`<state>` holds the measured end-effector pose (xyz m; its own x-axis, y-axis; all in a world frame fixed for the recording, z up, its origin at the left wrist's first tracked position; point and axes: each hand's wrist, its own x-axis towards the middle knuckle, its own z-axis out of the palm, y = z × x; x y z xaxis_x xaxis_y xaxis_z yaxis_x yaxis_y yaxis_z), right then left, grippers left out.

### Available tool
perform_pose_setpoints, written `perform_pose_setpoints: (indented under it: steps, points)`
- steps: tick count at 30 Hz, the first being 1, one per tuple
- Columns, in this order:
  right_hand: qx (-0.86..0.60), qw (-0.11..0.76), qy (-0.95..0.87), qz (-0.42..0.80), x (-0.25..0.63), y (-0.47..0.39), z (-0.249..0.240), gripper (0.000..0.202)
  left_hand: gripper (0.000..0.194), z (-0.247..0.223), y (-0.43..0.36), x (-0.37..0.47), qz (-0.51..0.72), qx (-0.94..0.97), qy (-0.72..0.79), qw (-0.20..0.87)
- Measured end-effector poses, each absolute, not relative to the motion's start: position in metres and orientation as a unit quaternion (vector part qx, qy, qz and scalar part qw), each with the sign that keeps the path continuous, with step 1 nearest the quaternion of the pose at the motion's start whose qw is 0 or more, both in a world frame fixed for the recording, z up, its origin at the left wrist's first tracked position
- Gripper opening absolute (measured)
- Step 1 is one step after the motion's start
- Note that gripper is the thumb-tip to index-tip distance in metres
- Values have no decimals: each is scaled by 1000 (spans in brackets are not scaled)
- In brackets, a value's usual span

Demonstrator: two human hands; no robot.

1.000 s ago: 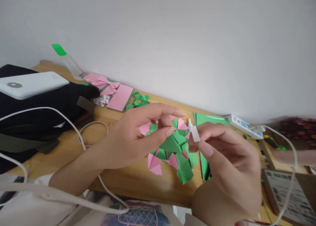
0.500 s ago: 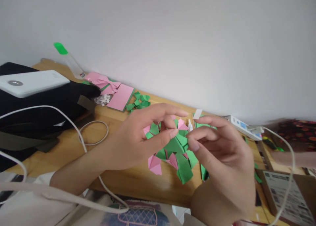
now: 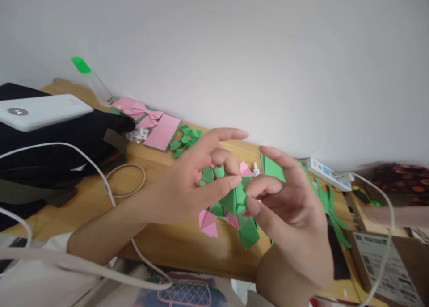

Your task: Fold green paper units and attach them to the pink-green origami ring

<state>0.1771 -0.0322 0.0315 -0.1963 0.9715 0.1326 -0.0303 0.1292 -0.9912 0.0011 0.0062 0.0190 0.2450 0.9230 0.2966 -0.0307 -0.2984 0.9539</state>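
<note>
Thumb and index finger of my left hand pinch a folded green paper piece over the wooden table. On its right side, the thumb and index fingertip of my right hand close on the edge of the same piece. Both hands have other fingers raised. Beneath them lie pink folded papers and green folded papers, partly hidden by my hands. A small white-capped tube stands out just behind the right hand's fingers.
Pink sheets, small green folded pieces and a white power bank on a black bag are at the left. Green sheets, green strips, a power strip and a cardboard box are at the right. White cables cross the front.
My right hand has shifted left, closer to my left hand, and the green piece is turned. The white strip by my right fingers is out of sight. Green strips at the right are now uncovered.
</note>
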Motion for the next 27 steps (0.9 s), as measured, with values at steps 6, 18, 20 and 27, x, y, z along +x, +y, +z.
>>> perform_pose_setpoints:
  steps: [6, 18, 20, 27]
  points:
    - [-475, 614, -510, 371, 163, -30, 19, 62, 14, 12, 2, 8, 591, 632, 381, 326]
    - [-452, 706, -531, 123, 140, -32, 4, 74, 7, 11, -8, 35, 549, 411, 297, 664]
    - [-445, 705, -535, 134, 137, -34, 3, 73, 6, 11, -9, 35, 555, 379, 290, 681]
    - [-427, 697, -554, 158, 131, -39, 1, 73, 6, 5, -9, 35, 602, 362, 273, 657]
